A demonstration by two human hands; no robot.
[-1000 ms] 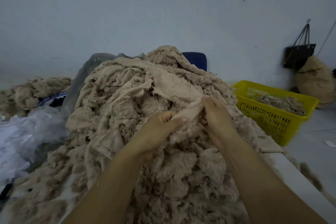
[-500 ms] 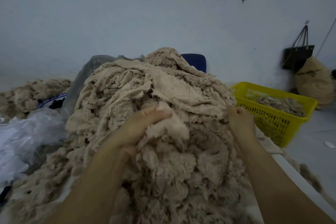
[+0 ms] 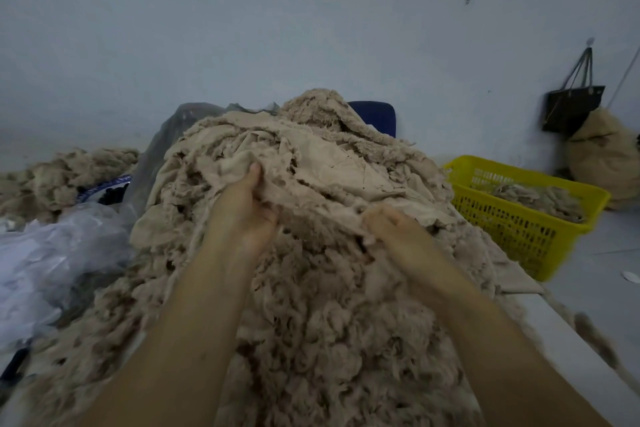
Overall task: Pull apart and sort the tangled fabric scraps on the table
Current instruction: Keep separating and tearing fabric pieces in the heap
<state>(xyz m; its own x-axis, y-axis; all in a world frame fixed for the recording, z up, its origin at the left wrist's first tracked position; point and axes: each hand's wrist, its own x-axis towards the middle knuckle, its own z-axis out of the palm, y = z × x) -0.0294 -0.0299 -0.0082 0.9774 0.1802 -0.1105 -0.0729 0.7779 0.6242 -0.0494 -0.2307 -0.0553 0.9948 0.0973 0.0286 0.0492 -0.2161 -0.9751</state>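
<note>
Left hand (image 3: 247,210): fingertips buried under flat beige scrap (image 3: 228,163), only thumb shows on top, so pinching it. Right hand (image 3: 391,229) blurry, fingers curled tight into fluff of scrap pile (image 3: 311,305). Pile swamps table (image 3: 561,347), only right edge bare, and hides most of blue chair back (image 3: 375,114). Yellow basket (image 3: 512,232) right, few scraps inside. Plastic sheeting (image 3: 52,253) left, black bag (image 3: 571,107) on wall.
</note>
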